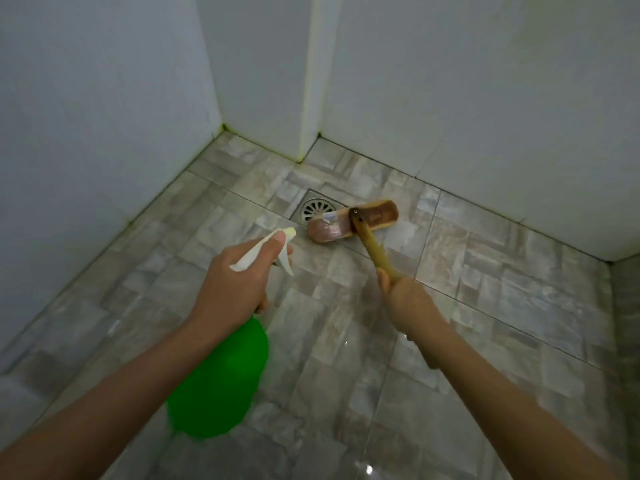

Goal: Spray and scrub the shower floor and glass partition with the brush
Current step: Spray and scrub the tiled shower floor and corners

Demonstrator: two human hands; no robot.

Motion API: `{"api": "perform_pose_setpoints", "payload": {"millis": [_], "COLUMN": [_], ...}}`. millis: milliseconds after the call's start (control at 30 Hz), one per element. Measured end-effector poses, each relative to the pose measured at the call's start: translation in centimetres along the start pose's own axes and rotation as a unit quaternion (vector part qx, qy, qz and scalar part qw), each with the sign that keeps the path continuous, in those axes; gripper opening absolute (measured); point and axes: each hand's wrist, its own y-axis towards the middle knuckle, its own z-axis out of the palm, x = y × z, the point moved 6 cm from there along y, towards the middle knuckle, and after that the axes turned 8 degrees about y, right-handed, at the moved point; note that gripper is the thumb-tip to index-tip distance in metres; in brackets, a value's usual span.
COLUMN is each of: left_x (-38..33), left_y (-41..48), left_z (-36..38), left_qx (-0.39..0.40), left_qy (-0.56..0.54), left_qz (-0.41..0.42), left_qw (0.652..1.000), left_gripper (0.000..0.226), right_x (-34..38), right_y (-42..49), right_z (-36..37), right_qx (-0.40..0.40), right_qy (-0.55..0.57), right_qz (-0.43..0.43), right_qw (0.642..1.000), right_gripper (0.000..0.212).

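Left wall (86, 116) is showing plain white tile, with yellow-green grime sitting in the seam where it meets the floor (502, 289).

Left hand (239, 282) is gripping the spray bottle (221, 386) at the neck. Its fingers are curling round it under the white trigger head (266, 249), and one digit is lying along the top of the head. The bottle body is bright translucent green and is hanging below the wrist, nozzle pointing forward toward the brush (351, 221). Can't tell whether any finger is pulling the trigger.

Round metal drain (317, 207) is sitting in the floor just behind the brush's left end.

The brush is resting head-down on the floor — brown wooden block, wet and glossy, with a pale smear sitting near its left end. The yellowish handle (372, 251) is socketing into the middle of the block and sloping back to the right hand (405, 299). The fingers there are wrapping tight round the handle, thumb lying along it.

The floor is showing grey-beige stone-pattern tile with dark grout, and a wet sheen is glinting in the near part. A white vertical post (311, 81) is standing at the back — same grime at its foot. Right wall (502, 98) is running white down to the floor.
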Motion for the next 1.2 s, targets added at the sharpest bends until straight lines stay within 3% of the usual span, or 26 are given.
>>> {"api": "perform_pose_setpoints", "payload": {"millis": [133,267,433,533,667,800,867,933,1200], "left_x": [0.8,1.6,2.3,2.8,3.7,5.2,5.6,5.8,6.6], "left_y": [-0.5,-0.7,-1.8,-3.0,-4.4,-5.2,-5.5,-5.5,-5.4], "left_z": [-1.8,-3.2,-5.4,-7.8,-11.0,-12.6,-12.6,-12.5,-14.4], "left_qx": [-0.011,-0.029,-0.049,-0.074,-0.126,-0.138,-0.136,-0.136,-0.152], "left_qy": [-0.001,0.025,0.007,-0.003,-0.003,0.009,0.008,0.0,-0.037], "left_qz": [-0.003,-0.004,-0.021,-0.028,-0.035,-0.047,-0.055,-0.057,-0.063], "left_qw": [1.0,0.999,0.999,0.997,0.991,0.989,0.989,0.989,0.986], "left_gripper": [0.029,0.038,0.038,0.035,0.033,0.053,0.054,0.055,0.059], "right_x": [7.1,12.8,5.2,5.2,11.7,21.6,26.4,28.6,19.9], "right_y": [4.7,9.3,3.0,2.0,3.0,3.1,4.0,5.5,4.2], "right_z": [-1.6,-3.4,0.4,0.2,0.0,3.2,5.0,6.0,3.7], "right_qx": [-0.023,-0.023,0.004,-0.005,0.015,0.035,0.074,0.104,0.124], "right_qy": [-0.019,0.011,-0.026,-0.028,-0.039,-0.097,-0.125,-0.076,-0.283], "right_qz": [-0.04,-0.041,-0.016,-0.058,-0.151,-0.275,-0.283,-0.236,-0.216], "right_qw": [0.999,0.999,1.0,0.998,0.988,0.956,0.948,0.963,0.926], "right_gripper": [0.059,0.061,0.056,0.054,0.056,0.057,0.052,0.043,0.048]}}
